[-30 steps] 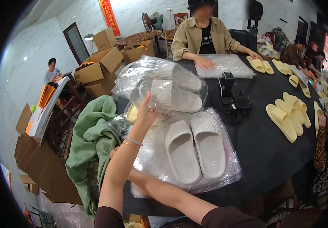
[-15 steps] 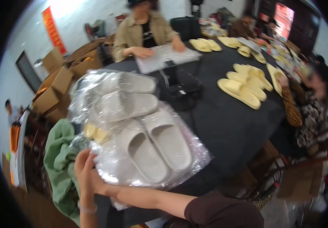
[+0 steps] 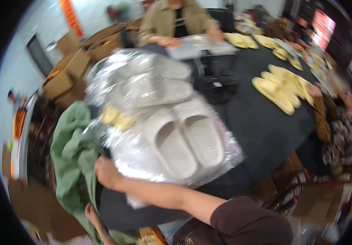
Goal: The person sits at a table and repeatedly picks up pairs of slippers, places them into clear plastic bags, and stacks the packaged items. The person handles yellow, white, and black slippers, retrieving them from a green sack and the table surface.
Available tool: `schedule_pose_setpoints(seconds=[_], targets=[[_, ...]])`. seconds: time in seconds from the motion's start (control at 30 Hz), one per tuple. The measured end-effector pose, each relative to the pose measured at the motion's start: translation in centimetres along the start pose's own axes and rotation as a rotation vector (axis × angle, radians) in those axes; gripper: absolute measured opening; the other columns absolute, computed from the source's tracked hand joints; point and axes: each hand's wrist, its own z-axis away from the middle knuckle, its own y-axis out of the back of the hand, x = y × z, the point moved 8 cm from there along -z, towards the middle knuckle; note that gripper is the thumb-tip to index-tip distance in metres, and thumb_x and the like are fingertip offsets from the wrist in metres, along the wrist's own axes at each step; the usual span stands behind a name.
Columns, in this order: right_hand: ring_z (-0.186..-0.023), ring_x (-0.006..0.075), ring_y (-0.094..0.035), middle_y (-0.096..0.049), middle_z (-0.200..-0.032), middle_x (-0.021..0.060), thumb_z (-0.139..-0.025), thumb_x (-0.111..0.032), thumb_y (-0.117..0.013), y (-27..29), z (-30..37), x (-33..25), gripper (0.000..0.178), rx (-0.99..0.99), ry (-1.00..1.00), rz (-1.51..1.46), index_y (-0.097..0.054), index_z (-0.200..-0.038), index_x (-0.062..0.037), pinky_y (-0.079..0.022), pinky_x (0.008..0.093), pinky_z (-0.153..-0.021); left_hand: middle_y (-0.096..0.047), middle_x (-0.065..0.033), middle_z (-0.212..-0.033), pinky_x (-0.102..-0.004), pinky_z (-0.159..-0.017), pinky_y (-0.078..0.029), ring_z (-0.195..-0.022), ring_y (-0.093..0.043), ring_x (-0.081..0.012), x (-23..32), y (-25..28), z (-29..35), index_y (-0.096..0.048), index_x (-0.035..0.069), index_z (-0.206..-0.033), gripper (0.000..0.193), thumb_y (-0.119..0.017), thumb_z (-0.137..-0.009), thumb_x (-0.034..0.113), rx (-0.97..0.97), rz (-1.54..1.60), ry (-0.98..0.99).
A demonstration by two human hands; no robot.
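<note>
A green cloth [image 3: 72, 143], maybe a garment, hangs in folds over the left edge of the black-covered table. My right hand [image 3: 108, 173] reaches across to it, fingers closed on its edge. Lower down, my left hand [image 3: 91, 213] is against the hanging part of the cloth; its fingers are partly hidden and blurred. Beside my right hand, a pair of light grey slides [image 3: 176, 147] lies on a stack of clear plastic bags [image 3: 131, 163]. More grey slides in clear wrap [image 3: 143, 87] lie behind, with a small pale yellow thing [image 3: 116, 118] next to them.
Black sandals [image 3: 220, 83] lie mid-table. Several yellow slides [image 3: 278, 92] are at the right, near a seated person [image 3: 341, 102]. Across the table, a person in a tan shirt [image 3: 180, 20] rests both hands on a plastic-wrapped pack [image 3: 202, 47]. Open cardboard boxes [image 3: 67, 75] stand at the left.
My hands, close together by the bags before, have separated. The right now grips the green cloth; the left has dropped lower beside it. The whole view has shifted.
</note>
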Motion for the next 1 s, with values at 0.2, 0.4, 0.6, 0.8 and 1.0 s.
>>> schedule_pose_setpoints(seconds=[0.2,0.4,0.6,0.8,1.0], targets=[[-0.087,0.0349,-0.050,-0.052,-0.089,0.0183,-0.081,-0.005,-0.045,1.1,0.6,-1.3,0.009,0.011,0.226,-0.035,-0.052,-0.084,0.0000,-0.042,0.0408,-0.080,-0.064,-0.0171,-0.091,-0.0346,-0.079,-0.046,-0.085,-0.061,-0.0280,-9.6,-7.0,5.5,-0.057,-0.007,-0.105,0.032,-0.059,-0.083,0.016,-0.381,-0.074,0.179],[-0.084,0.0283,-0.050,-0.051,-0.085,0.0138,-0.086,-0.012,-0.041,1.0,0.1,-0.2,0.018,-0.068,0.079,-0.359,-0.050,-0.077,0.0008,-0.040,0.0341,-0.079,-0.064,-0.0185,-0.090,-0.0362,-0.079,-0.046,-0.084,-0.061,-0.0307,-12.6,-14.4,11.4,-0.058,-0.007,-0.102,0.032,-0.060,-0.081,0.017,-0.396,-0.045,0.368],[-0.068,0.0199,-0.046,-0.050,-0.070,0.0124,-0.078,-0.011,-0.041,-0.6,0.1,1.1,0.023,-0.125,-0.194,-0.661,-0.037,-0.059,0.0003,-0.038,0.0304,-0.068,-0.064,-0.0199,-0.090,-0.0378,-0.078,-0.046,-0.083,-0.060,-0.0334,-12.2,-14.3,9.0,-0.058,-0.007,-0.099,0.032,-0.062,-0.079,0.017,-0.055,-0.033,0.525],[-0.069,0.0195,-0.040,-0.040,-0.061,0.0090,-0.073,-0.012,-0.039,-1.1,0.0,0.9,0.023,-0.087,-0.279,-0.697,-0.028,-0.055,-0.0045,-0.032,0.0298,-0.068,-0.062,-0.0255,-0.088,-0.0430,-0.075,-0.046,-0.081,-0.059,-0.0400,-10.7,-10.5,2.7,-0.058,-0.007,-0.093,0.030,-0.062,-0.075,0.016,0.523,-0.044,0.146],[-0.071,0.0201,-0.040,-0.035,-0.059,0.0073,-0.072,-0.015,-0.038,-1.1,-0.1,1.0,0.023,-0.070,-0.306,-0.680,-0.027,-0.053,-0.0056,-0.031,0.0298,-0.068,-0.064,-0.0211,-0.090,-0.0405,-0.073,-0.047,-0.077,-0.061,-0.0290,-18.7,-14.8,-0.5,-0.060,-0.006,-0.095,0.041,-0.058,-0.083,0.033,0.277,0.328,0.624]])
